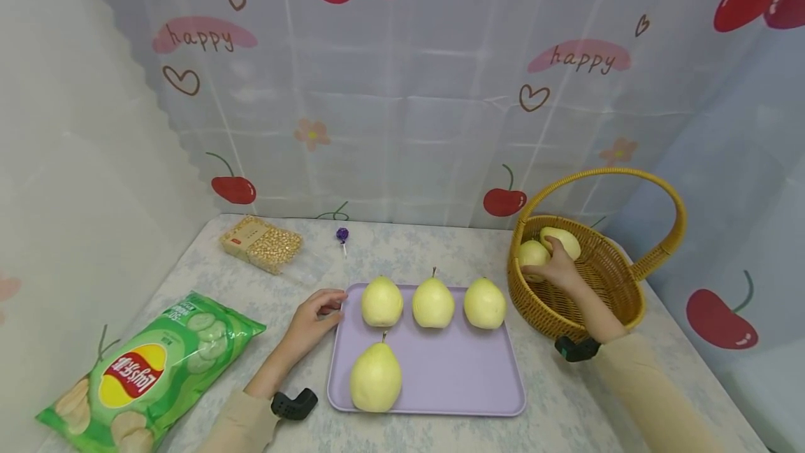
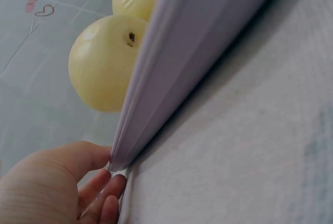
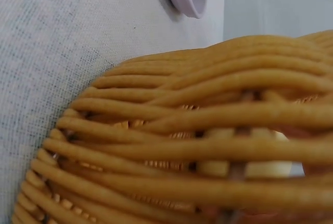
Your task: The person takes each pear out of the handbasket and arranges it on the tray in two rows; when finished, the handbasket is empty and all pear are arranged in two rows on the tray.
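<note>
- Presently, the held pear sits inside the wicker basket, near its left wall; the right hand curls thumb and fingers about it.
- Its smooth skin could slip if the hold is shallow, and too low a lift might bump it on the rim.
- Its stem is hidden, so its heading and long axis cannot be told.
- Just beside it, the second pear lies with its long axis roughly left to right; a knock might roll it.
- Farther left, on the lilac tray, the front pear points its stem away from the person.
- The left hand is relaxed, thumb touching the tray's far left corner; a nudge could set fruit rolling.
</note>
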Demonstrator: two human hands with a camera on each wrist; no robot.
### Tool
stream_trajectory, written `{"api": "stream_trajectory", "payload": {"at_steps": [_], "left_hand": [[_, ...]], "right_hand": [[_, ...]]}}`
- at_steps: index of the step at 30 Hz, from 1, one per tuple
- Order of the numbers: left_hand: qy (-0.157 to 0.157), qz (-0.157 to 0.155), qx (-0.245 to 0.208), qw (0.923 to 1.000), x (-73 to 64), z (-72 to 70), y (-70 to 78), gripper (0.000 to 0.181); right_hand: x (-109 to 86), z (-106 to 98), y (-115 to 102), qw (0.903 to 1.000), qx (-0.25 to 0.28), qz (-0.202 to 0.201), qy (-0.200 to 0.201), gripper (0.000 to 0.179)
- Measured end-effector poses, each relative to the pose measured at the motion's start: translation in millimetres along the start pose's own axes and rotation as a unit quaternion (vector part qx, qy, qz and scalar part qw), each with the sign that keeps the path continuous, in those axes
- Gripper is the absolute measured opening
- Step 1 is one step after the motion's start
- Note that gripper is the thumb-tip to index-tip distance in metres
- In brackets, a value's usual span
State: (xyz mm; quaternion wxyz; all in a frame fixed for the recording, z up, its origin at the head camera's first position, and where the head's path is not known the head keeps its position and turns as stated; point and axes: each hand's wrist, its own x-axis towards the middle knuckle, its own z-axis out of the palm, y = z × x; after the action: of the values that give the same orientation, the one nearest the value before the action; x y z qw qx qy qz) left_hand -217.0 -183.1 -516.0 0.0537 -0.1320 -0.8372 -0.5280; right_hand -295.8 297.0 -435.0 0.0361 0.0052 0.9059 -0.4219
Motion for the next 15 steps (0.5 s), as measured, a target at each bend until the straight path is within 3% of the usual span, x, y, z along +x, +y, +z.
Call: {"api": "stream_trajectory", "payload": {"at_steps": [15], "left_hand": [[-0.002,-0.007,0.006,1.0000,0.0,0.5,1.3,0.032]], "right_hand": [[-6.1,-5.8,-4.7,0.9957,0.047,0.012,0.079,0.105]]}}
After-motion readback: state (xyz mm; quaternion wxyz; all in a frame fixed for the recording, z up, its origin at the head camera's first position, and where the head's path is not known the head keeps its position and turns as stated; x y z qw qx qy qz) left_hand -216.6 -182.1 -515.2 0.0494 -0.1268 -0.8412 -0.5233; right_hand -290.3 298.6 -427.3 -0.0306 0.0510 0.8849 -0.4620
